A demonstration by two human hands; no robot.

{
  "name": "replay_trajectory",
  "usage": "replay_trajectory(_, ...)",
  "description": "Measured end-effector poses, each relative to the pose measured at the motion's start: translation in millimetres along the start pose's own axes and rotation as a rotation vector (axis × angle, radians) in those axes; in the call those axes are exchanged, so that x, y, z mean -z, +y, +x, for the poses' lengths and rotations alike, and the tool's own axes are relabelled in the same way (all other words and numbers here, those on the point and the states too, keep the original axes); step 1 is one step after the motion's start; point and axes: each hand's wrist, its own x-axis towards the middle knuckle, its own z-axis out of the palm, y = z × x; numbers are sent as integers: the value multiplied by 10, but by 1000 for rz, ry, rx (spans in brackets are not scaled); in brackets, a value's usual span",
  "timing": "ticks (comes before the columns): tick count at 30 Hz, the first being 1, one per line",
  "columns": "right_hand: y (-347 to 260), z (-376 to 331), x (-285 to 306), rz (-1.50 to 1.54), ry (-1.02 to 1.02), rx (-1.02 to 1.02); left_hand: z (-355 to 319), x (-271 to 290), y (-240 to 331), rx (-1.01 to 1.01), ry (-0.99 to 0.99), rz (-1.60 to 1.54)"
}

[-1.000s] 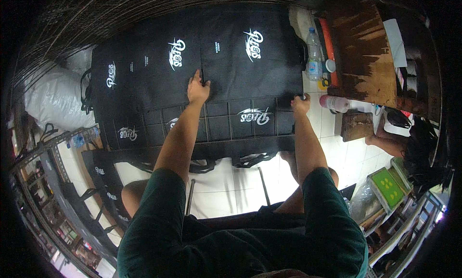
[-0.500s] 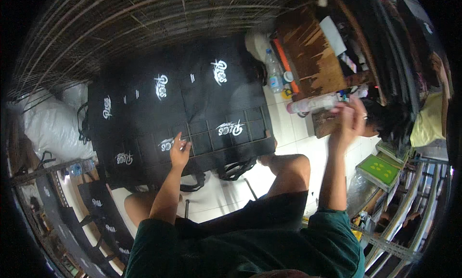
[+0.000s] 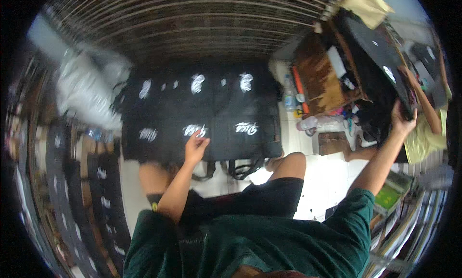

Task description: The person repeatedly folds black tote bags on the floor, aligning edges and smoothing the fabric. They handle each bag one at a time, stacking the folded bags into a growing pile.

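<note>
The left arm [image 3: 177, 194] bends forward before the torso, its left hand [image 3: 195, 149] palm-down, fingers [image 3: 197, 133] loosely parted. The right arm [image 3: 377, 166] stretches out to the right, nearly straight and angled forward, its right hand [image 3: 403, 121] closed in a grip. The knees [image 3: 294, 163] are bent, spread apart.

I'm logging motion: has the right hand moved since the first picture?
Yes, rightward: the right hand went from left of the brown wooden board to its right.
</note>
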Motion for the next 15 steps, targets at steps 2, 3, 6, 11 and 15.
replay_trajectory(2, -669, 369, 681, -15, 346, -186, -188, -159, 283, 9, -58, 69)
replay_trajectory(3, -518, 327, 696, -94, 384, -134, -326, -181, 427, 4, -68, 32)
replay_trajectory(6, 62, -339, 77, -438, 176, -39, -630, -347, 1230, 135, -309, -29)
replay_trajectory(11, 1555, -2358, -1855, -482, 205, 120, -741, -789, 2693, -47, -778, -484)
replay_trajectory(15, 2148, -3411, -2472, -849, 197, 264, -889, -758, 3443, -213, -704, -718)
